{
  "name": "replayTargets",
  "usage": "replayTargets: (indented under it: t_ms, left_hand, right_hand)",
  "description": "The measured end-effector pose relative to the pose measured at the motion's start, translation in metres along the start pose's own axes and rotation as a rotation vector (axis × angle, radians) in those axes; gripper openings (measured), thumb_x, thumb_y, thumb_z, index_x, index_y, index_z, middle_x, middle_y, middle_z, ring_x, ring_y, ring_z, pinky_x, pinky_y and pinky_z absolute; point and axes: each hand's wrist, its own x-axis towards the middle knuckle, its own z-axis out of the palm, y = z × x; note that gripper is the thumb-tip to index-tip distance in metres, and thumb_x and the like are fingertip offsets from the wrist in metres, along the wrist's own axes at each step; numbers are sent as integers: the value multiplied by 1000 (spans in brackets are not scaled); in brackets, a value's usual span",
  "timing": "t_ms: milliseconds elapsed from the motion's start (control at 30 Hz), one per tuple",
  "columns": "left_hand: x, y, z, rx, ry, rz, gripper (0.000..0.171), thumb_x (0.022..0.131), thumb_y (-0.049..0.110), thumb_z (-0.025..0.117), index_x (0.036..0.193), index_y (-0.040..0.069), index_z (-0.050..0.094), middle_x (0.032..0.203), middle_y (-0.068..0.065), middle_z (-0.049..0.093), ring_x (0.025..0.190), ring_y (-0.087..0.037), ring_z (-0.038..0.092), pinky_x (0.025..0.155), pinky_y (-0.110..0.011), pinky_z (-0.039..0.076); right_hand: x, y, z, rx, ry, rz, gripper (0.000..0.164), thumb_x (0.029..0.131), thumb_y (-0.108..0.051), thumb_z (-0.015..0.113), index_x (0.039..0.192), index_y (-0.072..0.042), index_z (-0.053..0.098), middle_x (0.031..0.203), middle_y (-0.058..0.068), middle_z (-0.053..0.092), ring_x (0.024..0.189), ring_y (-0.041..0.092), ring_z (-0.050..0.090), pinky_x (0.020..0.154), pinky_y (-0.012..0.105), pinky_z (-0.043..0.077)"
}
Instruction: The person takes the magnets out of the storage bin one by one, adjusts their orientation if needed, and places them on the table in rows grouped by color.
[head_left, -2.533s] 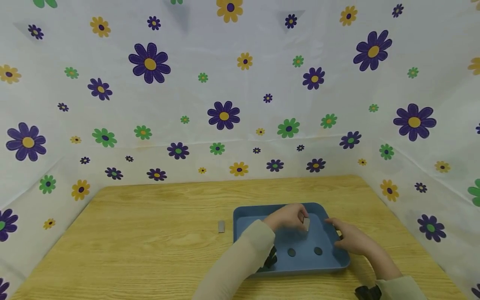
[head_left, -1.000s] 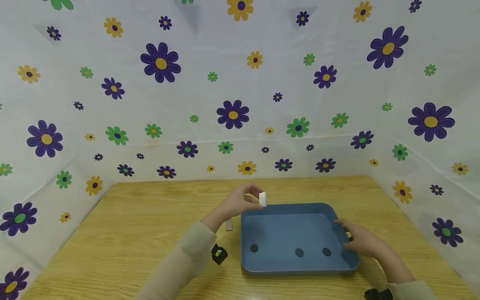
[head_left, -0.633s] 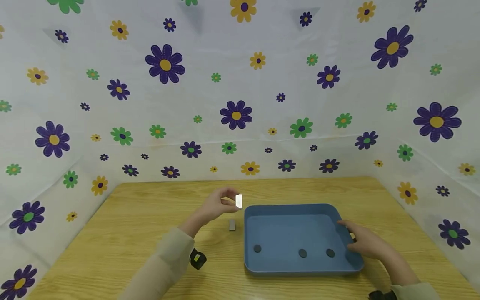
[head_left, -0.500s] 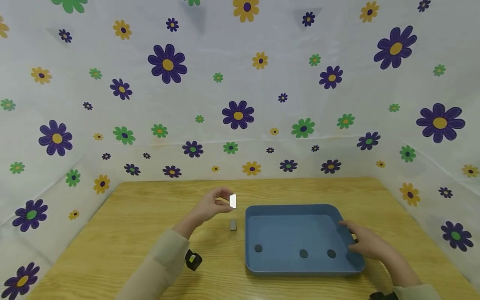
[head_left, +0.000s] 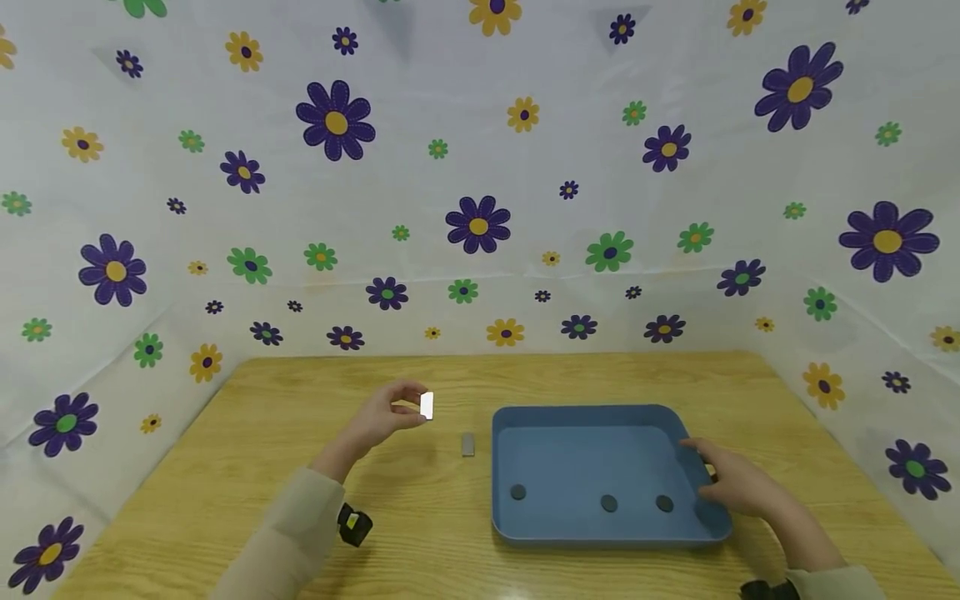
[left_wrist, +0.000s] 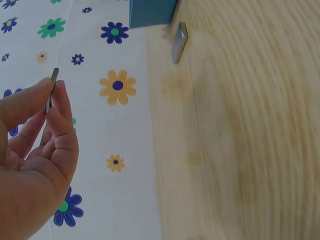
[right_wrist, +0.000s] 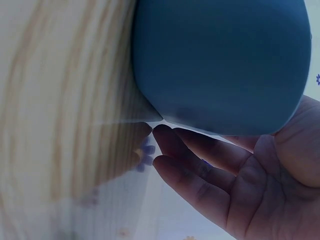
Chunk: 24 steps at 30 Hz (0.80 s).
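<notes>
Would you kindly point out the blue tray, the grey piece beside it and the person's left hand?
Blue tray (head_left: 588,416): head view, inner side of its far wall.
Grey piece (head_left: 468,444): head view, middle of its visible face.
Left hand (head_left: 378,417): head view, middle of the hand.

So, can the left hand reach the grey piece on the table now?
Probably yes: the grey piece lies nearby, uncovered. However, the left hand pinches a shiny piece, so may need freeing.

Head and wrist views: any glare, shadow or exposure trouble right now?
Head: glare whites out the face of the small flat piece in the left hand; left wrist: bright, with soft, faint shadows on the table; right wrist: dimmest, tray and right hand's fingers shaded against a pale background.
</notes>
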Motion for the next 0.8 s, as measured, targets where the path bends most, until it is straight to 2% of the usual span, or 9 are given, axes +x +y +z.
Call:
replayTargets:
  t_ms: [267,500,667,800]
  left_hand:
    - [-4,-11,-13,49,44,-8,36,79,0,64,112,-4,51,101,-17,52,85,-24,54,73,-36,48]
    - [1,-25,-19,144,62,-35,34,76,-7,63,108,-9,50,95,-17,52,78,-22,56,69,-35,49]
    - [5,-35,-21,271,73,-74,33,74,-5,66,104,-6,53,90,-12,53,80,-21,54,65,-32,47]
    - [6,-35,-19,389,61,-115,30,72,-4,67,100,-2,56,88,-9,54,80,-21,52,66,-32,46]
  right_hand:
    - [0,-1,-1,-12,-7,-2,65,66,7,59,125,14,34,119,39,39,105,51,40,65,36,43]
    - [1,-2,-2,12,-17,-8,65,66,8,58,125,15,33,119,40,37,105,51,39,63,35,43]
    - [0,-4,-2,10,-18,0,64,66,8,58,125,15,33,120,39,37,106,51,39,62,34,42]
    - [0,-5,-2,11,-21,7,64,67,8,58,126,15,33,120,39,36,106,51,39,63,35,43]
